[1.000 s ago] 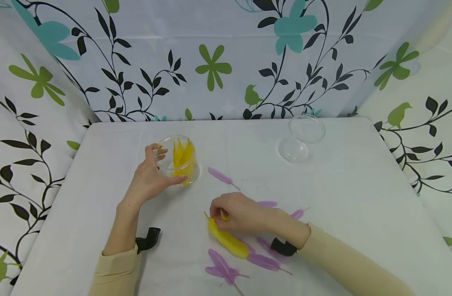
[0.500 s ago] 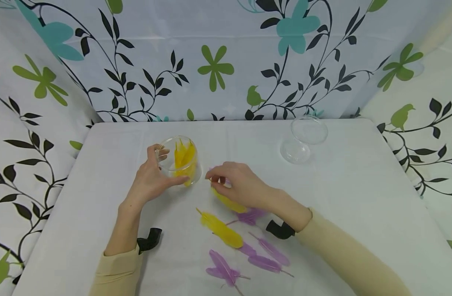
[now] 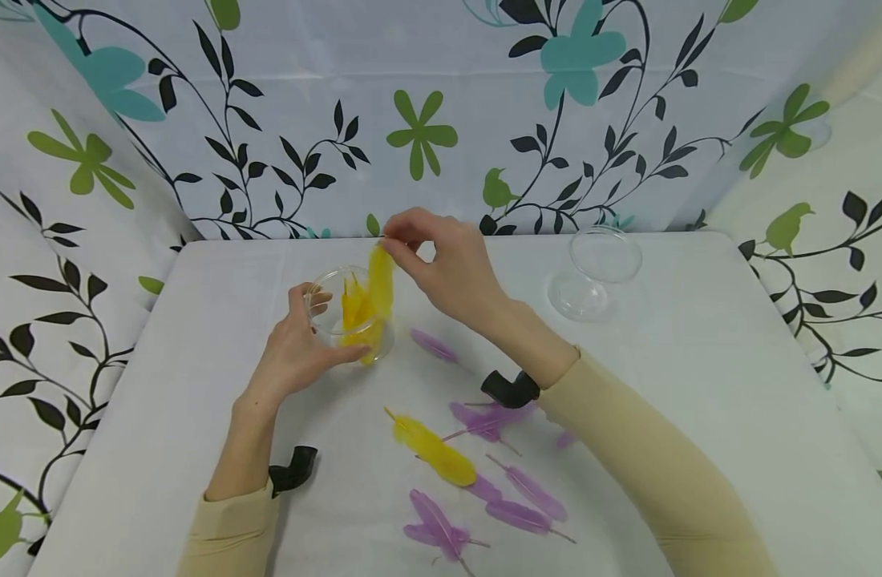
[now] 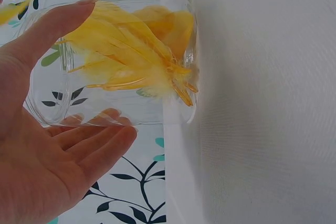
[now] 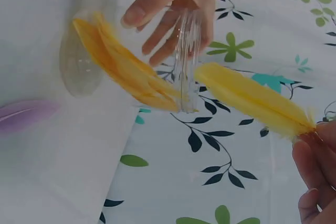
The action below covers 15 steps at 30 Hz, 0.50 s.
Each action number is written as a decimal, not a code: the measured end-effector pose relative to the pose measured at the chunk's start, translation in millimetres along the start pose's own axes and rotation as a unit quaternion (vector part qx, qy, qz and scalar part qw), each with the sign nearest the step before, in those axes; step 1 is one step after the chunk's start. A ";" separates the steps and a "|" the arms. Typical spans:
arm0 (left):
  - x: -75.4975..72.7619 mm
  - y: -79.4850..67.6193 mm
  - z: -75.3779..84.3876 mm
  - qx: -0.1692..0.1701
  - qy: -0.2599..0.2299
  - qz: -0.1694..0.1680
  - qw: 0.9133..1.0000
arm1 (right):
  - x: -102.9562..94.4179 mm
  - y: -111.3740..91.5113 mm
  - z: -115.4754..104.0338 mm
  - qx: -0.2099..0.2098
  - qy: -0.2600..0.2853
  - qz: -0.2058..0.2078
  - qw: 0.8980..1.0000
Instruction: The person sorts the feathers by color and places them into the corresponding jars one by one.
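My left hand (image 3: pixel 297 344) grips a clear glass jar (image 3: pixel 329 322) standing on the white table, thumb on the near side and fingers on the far side. Several yellow feathers (image 4: pixel 126 45) lean inside it. Above the jar's mouth, my right hand (image 3: pixel 451 268) pinches another yellow feather (image 5: pixel 252 98) by its quill. That feather hangs with its soft end down at the rim; in the right wrist view its tip lies just outside the opening. On the table lies one more yellow feather (image 3: pixel 434 450), partly over a purple feather (image 3: pixel 483 487).
Several purple feathers (image 3: pixel 519 515) are scattered over the middle and front of the table (image 3: pixel 665 385). One purple feather (image 3: pixel 434 345) lies close to the jar. A second clear container (image 3: pixel 576 296) stands at the back right. Patterned cloth (image 3: pixel 268 120) hangs behind and at the sides.
My right hand has picked up a yellow feather from the table and carried it up and away to the jar's mouth. The left hand still holds the jar in place.
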State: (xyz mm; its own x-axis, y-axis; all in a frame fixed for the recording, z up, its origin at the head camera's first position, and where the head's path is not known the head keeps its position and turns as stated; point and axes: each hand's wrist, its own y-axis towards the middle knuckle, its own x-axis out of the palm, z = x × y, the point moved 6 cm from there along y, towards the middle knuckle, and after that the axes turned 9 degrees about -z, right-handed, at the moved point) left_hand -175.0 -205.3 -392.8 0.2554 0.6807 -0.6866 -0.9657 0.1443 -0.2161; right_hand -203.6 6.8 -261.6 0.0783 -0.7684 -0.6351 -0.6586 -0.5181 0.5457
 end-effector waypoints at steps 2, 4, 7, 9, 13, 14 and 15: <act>-0.2 -0.1 0.1 -0.001 0.000 0.000 1.000 | 5.3 5.9 3.5 0.010 0.005 0.002 1.000; -0.4 -0.3 0.4 -0.002 0.000 -0.001 1.000 | 12.9 9.5 7.4 0.023 0.008 -0.007 1.000; -0.6 -0.8 1.3 -0.005 0.000 -0.002 1.000 | 27.8 10.7 13.4 0.039 0.000 -0.030 0.999; -0.7 -0.9 2.1 -0.006 0.000 -0.004 1.000 | 37.2 9.8 16.3 0.046 -0.010 -0.047 0.998; -1.1 -0.6 3.2 -0.007 -0.002 -0.005 1.000 | 54.9 7.3 21.9 0.065 -0.026 -0.089 0.994; -1.1 -0.5 3.3 -0.007 -0.003 -0.006 1.000 | 58.9 6.5 23.3 0.072 -0.032 -0.102 0.992; -1.2 -0.5 3.5 -0.007 -0.004 -0.007 1.000 | 62.8 5.5 24.7 0.080 -0.038 -0.115 0.989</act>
State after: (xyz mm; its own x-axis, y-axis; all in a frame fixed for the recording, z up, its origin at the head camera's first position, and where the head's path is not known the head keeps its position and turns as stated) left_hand -175.0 -203.7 -389.5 0.2676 0.6839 -0.6787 -0.9614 0.1432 -0.2348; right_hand -220.9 -35.0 -312.1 0.1877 -0.6030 -0.7753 -0.7401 -0.6058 0.2920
